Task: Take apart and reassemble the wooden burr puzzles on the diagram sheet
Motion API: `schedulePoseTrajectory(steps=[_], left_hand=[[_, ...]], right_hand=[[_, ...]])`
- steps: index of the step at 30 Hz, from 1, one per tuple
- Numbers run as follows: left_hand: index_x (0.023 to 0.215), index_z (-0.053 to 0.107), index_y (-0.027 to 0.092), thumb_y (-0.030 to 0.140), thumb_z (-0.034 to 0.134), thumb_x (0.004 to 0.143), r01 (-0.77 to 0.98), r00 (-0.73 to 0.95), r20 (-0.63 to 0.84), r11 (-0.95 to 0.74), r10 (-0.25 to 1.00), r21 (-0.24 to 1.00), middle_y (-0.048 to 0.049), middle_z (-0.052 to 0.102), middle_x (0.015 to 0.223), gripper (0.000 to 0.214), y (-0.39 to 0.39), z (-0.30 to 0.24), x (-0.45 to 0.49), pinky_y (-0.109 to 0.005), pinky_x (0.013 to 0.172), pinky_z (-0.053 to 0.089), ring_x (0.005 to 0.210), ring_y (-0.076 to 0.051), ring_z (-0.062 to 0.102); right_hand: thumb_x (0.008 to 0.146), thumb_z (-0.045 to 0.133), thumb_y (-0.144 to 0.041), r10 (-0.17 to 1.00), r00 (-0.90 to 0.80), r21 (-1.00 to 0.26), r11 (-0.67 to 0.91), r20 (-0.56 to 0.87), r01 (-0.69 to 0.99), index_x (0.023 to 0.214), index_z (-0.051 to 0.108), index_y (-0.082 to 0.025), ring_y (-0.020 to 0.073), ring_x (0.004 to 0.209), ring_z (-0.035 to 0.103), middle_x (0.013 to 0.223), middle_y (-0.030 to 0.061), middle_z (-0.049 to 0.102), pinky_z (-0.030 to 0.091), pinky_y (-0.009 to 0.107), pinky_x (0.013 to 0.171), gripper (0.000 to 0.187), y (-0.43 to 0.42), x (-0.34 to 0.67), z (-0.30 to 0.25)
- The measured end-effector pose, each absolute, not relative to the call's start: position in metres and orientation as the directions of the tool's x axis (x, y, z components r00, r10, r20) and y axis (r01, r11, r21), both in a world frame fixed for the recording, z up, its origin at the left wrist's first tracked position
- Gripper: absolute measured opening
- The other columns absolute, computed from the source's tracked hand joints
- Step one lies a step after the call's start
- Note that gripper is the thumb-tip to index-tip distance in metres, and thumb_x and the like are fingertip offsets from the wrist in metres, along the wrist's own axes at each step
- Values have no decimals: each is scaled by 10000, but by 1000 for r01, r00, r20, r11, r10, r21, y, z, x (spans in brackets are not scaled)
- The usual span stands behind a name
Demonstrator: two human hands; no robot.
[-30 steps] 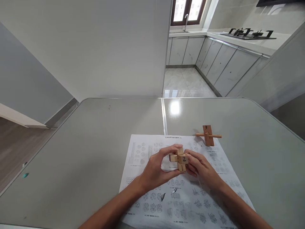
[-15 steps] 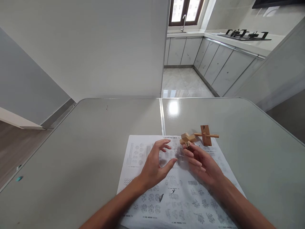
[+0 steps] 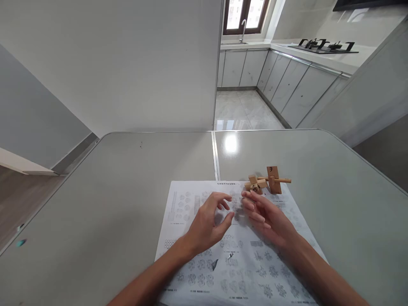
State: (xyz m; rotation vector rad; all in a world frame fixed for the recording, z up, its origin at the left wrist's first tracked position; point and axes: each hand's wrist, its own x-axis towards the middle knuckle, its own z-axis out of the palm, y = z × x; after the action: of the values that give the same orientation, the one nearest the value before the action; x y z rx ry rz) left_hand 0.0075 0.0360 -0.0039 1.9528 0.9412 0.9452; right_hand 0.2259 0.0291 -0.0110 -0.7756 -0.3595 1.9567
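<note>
Above the printed sheet (image 3: 181,272), my left hand (image 3: 208,221) is held with fingers curved and thumb apart, nothing in its grasp. My right hand (image 3: 266,214) has its palm turned inward and its fingers loosely extended, and it holds nothing. Just beyond its fingertips sits a small cluster of interlocking wooden puzzle blocks (image 3: 262,183), one marked with a black character. Behind and to the right of that cluster stands a wooden piece (image 3: 274,180) made of an upright marked plate crossed by a rod. Whether the two wooden assemblies touch is unclear.
The sheet, printed with rows of line diagrams, lies on a grey table (image 3: 105,204) with a metal seam (image 3: 216,157). A small teal object (image 3: 21,242) is at the left edge. A kitchen with a gas stove (image 3: 323,46) appears beyond.
My right hand has let go of the wooden block cluster, which now rests beyond the fingertips. My left hand has barely moved. The view has shifted slightly.
</note>
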Motion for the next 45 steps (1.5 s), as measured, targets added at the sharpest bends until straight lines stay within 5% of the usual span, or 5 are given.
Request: schedulePoseTrajectory(steps=[8, 39, 45], left_hand=[[1204, 621, 214, 251, 570, 1042, 233, 586, 176, -372, 791, 899, 5, 683, 838, 175, 36, -8, 8, -232, 647, 529, 686, -110, 617], [1108, 678, 202, 258, 560, 1032, 310, 592, 183, -431, 785, 847, -17, 704, 816, 152, 38, -5, 9, -244, 647, 533, 693, -128, 627], [1122, 674, 204, 274, 563, 1031, 338, 591, 154, -416, 792, 844, -18, 703, 831, 160, 38, -6, 8, -240, 643, 536, 704, -130, 633]], right_hand=[[957, 772, -399, 849, -420, -726, -504, -320, -467, 861, 650, -183, 25, 431, 348, 667, -61, 512, 251, 170, 392, 266, 23, 217, -1], [944, 762, -468, 849, -420, -758, -496, -321, -424, 768, 552, -198, 56, 476, 293, 663, -65, 460, 220, 225, 430, 384, 25, 217, 3], [954, 755, -469, 891, -348, -687, -449, -292, -572, 738, 556, -198, 58, 462, 274, 614, -71, 421, 303, 188, 422, 399, 26, 221, -8]])
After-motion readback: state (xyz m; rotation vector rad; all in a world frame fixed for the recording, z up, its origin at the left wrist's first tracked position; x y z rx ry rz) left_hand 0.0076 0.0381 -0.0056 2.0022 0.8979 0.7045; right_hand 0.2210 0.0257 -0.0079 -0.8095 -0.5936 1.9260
